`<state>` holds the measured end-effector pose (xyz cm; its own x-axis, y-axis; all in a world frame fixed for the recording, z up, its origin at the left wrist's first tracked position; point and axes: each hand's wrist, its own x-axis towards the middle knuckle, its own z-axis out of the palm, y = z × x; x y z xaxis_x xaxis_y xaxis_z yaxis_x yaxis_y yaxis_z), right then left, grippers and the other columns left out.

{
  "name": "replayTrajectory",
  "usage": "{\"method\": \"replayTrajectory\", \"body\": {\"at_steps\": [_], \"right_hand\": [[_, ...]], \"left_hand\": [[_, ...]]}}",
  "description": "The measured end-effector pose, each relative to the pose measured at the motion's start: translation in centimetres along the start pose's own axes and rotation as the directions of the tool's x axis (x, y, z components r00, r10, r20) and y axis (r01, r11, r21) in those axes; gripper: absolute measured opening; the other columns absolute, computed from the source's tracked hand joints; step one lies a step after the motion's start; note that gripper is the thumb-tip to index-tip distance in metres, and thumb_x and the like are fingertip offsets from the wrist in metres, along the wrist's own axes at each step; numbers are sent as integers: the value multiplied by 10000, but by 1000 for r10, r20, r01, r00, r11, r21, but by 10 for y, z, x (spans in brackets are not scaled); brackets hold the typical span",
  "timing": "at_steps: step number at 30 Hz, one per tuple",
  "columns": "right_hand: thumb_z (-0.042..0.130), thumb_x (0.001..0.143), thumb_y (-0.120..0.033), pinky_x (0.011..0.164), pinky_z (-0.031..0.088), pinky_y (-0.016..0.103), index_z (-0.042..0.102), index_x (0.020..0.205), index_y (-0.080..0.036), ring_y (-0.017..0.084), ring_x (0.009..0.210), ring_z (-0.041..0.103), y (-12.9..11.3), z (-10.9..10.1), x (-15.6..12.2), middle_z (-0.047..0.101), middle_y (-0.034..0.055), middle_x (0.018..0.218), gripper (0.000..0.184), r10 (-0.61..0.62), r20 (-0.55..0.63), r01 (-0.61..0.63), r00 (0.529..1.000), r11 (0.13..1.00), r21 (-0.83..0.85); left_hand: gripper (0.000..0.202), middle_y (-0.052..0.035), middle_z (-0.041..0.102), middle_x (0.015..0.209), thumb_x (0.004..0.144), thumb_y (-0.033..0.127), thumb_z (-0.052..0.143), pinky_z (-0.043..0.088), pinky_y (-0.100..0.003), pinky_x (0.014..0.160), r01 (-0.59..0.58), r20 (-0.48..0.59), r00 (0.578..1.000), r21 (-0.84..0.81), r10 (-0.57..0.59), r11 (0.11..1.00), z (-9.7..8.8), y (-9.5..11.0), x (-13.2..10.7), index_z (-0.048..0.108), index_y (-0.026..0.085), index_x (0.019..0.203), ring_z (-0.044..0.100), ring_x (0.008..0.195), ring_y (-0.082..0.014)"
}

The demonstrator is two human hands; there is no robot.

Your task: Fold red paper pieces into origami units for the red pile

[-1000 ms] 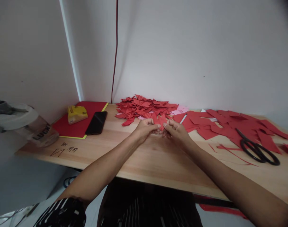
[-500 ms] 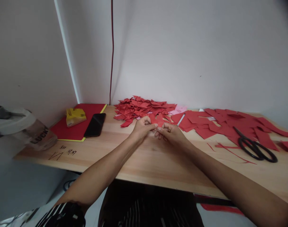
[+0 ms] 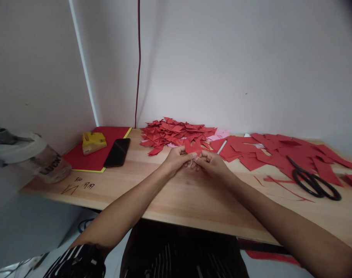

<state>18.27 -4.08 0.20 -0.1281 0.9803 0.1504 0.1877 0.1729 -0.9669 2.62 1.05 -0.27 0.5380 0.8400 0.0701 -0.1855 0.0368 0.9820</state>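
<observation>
Between my two hands is a small folded piece of red paper (image 3: 193,146), its pointed tips standing up above my fingers. My left hand (image 3: 177,159) pinches its left side with thumb and fingers. On the other side my right hand (image 3: 209,161) is closed on it too, the thumbs almost meeting at the lower edge. My fingers cover the bottom of the paper. Just behind my hands lies a heap of folded red paper pieces (image 3: 171,131). To the right of them, flat red paper pieces (image 3: 280,148) are spread about.
Black-handled scissors (image 3: 312,181) and thin red paper strips (image 3: 286,188) lie at the right. A white pen (image 3: 222,147) rests on the red paper. At the left are a phone (image 3: 117,152), a yellow packet (image 3: 93,142), red sheets (image 3: 77,158) and a clear cup (image 3: 53,166).
The folded red paper shows a little more above my fingers, with its points more upright. Both hands keep their pinch in nearly the same place. The view has shifted slightly.
</observation>
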Motion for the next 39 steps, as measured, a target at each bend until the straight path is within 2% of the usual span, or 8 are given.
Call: {"method": "replayTrajectory", "body": {"at_steps": [3,10,17,20,26,29,34,39], "right_hand": [[713,731,-542,531,456,256,594,690,-188,129,528,585,1,2,-1,691,44,637,375,22,-4,-23,1000,999,-46],[679,753,-553,521,452,250,571,694,-186,128,533,593,1,2,0,698,51,651,387,26,7,-26,1000,996,-89],[635,769,-593,515,448,247,554,697,-186,120,528,579,0,0,-1,676,43,639,421,39,10,-38,999,995,-95],[611,793,-577,525,444,249,561,707,-183,120,542,578,2,1,-1,686,54,671,406,23,33,-20,999,996,-88],[582,837,-519,510,389,244,575,718,-177,100,506,513,1,3,-4,646,26,634,362,38,79,-33,996,998,-60],[561,861,-512,504,360,242,567,705,-178,91,503,478,-1,4,-5,619,12,625,368,52,95,-50,994,999,-17],[590,837,-532,499,330,246,546,686,-183,88,493,442,0,4,-5,563,-14,581,383,52,117,-60,992,996,64],[593,827,-516,507,325,252,521,646,-190,91,488,432,-2,6,-5,523,-27,531,380,43,56,-43,998,999,14]], "left_hand": [[387,16,584,591,615,394,826,333,-190,477,-15,-68,998,3,15,1000,0,-2,0,608,104,751,475,472,-53],[359,1,573,533,693,399,776,334,-183,452,31,-78,996,-36,-34,999,-3,-8,5,581,102,639,489,444,-56],[398,-30,598,581,795,487,660,386,-193,457,139,15,990,-107,-139,984,-4,0,4,579,107,712,549,478,-91],[416,-2,566,541,768,513,692,325,-181,414,151,29,988,-30,-150,988,-4,3,3,561,123,713,497,434,-72],[505,76,391,403,683,542,751,177,-204,389,-38,43,999,93,34,995,-5,-1,3,436,165,565,293,351,-28],[500,68,394,414,705,541,730,190,-215,403,-108,28,994,114,106,988,-4,-2,4,440,163,551,307,364,-35],[446,67,391,429,748,485,693,202,-220,419,-124,15,992,134,123,983,-2,-4,2,439,169,563,308,386,-47],[409,55,426,483,739,453,683,252,-206,476,-148,-24,987,232,158,961,-4,-1,3,464,155,564,348,454,-55]]}}
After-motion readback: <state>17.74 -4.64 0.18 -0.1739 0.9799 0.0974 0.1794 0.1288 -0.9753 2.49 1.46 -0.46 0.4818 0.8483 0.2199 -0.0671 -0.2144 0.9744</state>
